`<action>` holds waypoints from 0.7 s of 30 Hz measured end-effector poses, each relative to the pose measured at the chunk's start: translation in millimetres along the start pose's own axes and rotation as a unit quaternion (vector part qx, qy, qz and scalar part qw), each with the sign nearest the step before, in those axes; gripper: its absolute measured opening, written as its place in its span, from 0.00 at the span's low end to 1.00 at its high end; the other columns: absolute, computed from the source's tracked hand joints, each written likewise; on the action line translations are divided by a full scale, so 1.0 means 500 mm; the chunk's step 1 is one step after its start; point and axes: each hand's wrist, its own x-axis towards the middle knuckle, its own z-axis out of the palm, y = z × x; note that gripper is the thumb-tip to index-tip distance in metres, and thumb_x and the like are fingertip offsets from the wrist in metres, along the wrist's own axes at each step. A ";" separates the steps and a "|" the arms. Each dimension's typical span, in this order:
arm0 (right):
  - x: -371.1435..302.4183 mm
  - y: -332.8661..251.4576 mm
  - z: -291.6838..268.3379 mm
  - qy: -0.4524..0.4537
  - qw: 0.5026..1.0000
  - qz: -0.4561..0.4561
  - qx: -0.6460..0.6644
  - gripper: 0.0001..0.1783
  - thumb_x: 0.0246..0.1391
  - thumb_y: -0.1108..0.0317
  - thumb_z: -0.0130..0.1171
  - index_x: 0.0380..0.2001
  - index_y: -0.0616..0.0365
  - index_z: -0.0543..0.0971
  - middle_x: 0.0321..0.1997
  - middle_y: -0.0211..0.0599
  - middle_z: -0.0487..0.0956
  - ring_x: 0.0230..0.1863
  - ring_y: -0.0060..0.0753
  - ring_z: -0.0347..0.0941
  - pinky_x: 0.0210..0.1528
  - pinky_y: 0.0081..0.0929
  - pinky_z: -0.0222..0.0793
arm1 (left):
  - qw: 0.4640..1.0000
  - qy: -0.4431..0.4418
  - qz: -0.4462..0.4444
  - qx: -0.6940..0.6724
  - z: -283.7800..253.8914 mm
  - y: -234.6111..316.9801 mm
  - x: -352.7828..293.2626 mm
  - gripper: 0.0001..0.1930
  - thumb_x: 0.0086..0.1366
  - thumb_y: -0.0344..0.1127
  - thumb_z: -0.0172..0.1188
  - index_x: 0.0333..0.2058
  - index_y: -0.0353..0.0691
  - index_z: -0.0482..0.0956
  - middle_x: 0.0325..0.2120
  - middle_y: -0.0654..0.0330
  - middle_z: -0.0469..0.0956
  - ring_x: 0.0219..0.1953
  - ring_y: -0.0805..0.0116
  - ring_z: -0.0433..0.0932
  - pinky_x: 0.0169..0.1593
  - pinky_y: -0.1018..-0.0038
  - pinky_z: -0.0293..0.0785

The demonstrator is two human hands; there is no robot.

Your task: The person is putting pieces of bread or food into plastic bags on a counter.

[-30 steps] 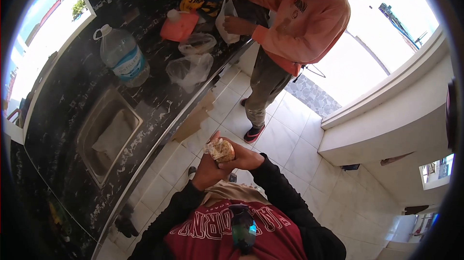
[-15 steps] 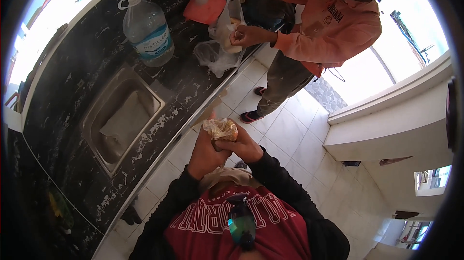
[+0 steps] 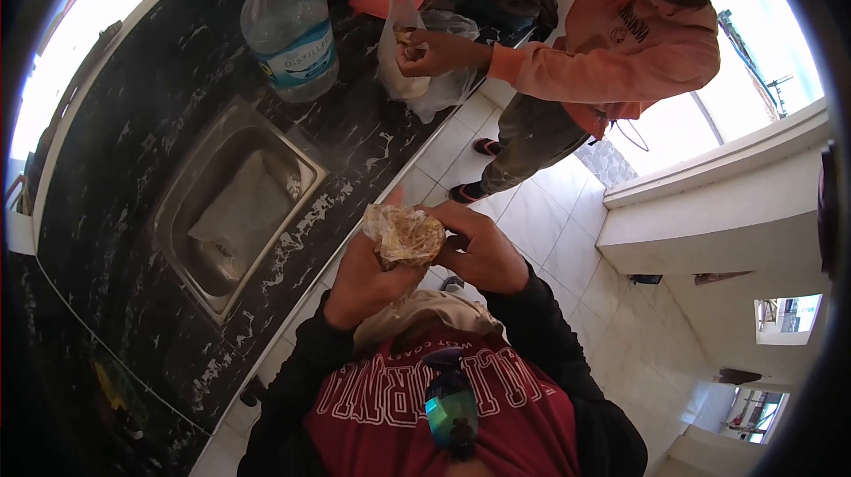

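Left hand (image 3: 362, 286) curls around the plastic-wrapped bundle (image 3: 404, 236); right hand (image 3: 486, 251) pinches its right edge. Counter (image 3: 359, 167) beyond, left of both. Apparently a two-handed handling step; next move likely calls for steady left support.

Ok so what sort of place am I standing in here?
Probably a kitchen, though I can't tell whether it's in a home: there's a metal sink set into a dark marbled counter, and a big plastic water jug stands on that counter.
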 end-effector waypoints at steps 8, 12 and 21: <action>-0.004 -0.051 0.026 0.069 0.996 0.023 0.052 0.25 0.52 0.78 0.60 0.55 0.58 0.72 0.46 0.39 0.76 0.45 0.33 0.75 0.42 0.27 0.74 | 1.000 0.021 -0.002 -0.008 -0.013 0.039 -0.013 0.40 0.56 0.21 0.61 0.66 0.33 0.52 0.52 0.60 0.72 0.53 0.74 0.70 0.60 0.75 0.62; -0.017 -0.047 0.014 0.048 0.998 0.037 0.034 0.22 0.53 0.80 0.58 0.53 0.61 0.74 0.50 0.35 0.74 0.49 0.27 0.73 0.46 0.23 0.73 | 0.997 -0.007 -0.049 0.064 -0.001 0.043 -0.018 0.29 0.58 0.23 0.62 0.59 0.31 0.66 0.49 0.61 0.76 0.51 0.74 0.72 0.57 0.75 0.65; -0.061 -0.023 -0.018 0.133 0.990 0.036 0.022 0.20 0.51 0.79 0.59 0.50 0.60 0.76 0.45 0.39 0.78 0.43 0.31 0.77 0.42 0.24 0.75 | 0.994 -0.004 -0.075 0.074 0.050 0.005 -0.007 0.18 0.62 0.25 0.59 0.52 0.33 0.74 0.45 0.61 0.78 0.45 0.76 0.76 0.49 0.77 0.71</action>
